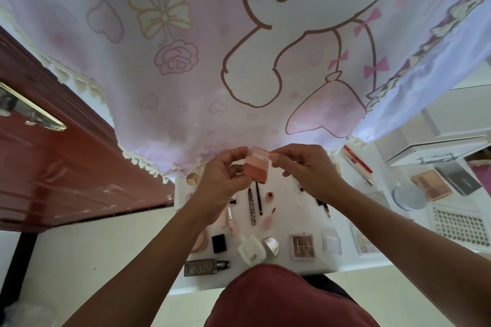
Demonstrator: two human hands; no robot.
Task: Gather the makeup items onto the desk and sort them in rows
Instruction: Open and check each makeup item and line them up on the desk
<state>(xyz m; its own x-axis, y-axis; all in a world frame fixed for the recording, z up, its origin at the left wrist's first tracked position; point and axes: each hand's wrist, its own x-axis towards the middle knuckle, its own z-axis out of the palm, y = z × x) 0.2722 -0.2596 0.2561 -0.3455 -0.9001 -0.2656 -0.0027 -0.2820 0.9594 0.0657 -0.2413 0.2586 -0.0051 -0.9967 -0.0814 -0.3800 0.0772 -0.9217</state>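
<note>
Both hands hold a small clear-cased blush palette (254, 167) with pink and coral bands above the white desk (289, 202). My left hand (221, 180) grips its left side and my right hand (305, 167) pinches its upper right corner. Below them on the desk lie a grey Colorkey tube (251, 207), a thin black pencil (259, 198), a red-capped pot (270, 195) and pink lip glosses (232, 220). The front row holds a black cube (219, 243), a white bottle (251, 249), a brown eyeshadow palette (302, 246), a clear case (332, 243) and a grey tube (206, 267).
A pink cartoon curtain (239, 48) hangs behind the desk. A dark red door (53, 162) stands at left. To the right, a white surface carries a rose-gold palette (431, 185), a dark case (458, 177), a round compact (409, 197) and a perforated white basket (459, 225).
</note>
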